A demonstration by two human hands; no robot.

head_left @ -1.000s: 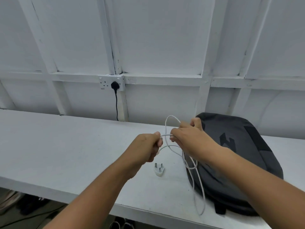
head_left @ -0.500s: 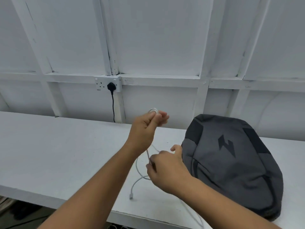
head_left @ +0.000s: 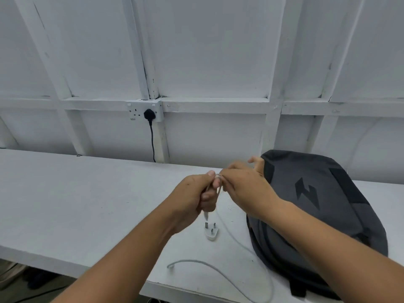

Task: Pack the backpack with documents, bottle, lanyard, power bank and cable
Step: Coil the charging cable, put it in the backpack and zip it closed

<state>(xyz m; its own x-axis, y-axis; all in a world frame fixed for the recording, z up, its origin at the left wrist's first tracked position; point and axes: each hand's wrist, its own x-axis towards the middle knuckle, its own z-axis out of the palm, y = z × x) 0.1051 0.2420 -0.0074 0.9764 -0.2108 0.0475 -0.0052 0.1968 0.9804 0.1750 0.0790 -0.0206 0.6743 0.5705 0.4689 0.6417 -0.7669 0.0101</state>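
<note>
Gripping the cable (head_left: 192,261) in the left hand (head_left: 194,193), pinching it with the right hand (head_left: 244,186), both together above the bench (head_left: 65,204). Slack trailing below, left to right along the near edge; likely winding that up, then stowing rightward in the backpack (head_left: 317,204), nearer the right hand.

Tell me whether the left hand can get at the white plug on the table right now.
Likely yes: the white plug lies uncovered on the table just below the left hand. But that hand grips the cable, so it is not free.
</note>
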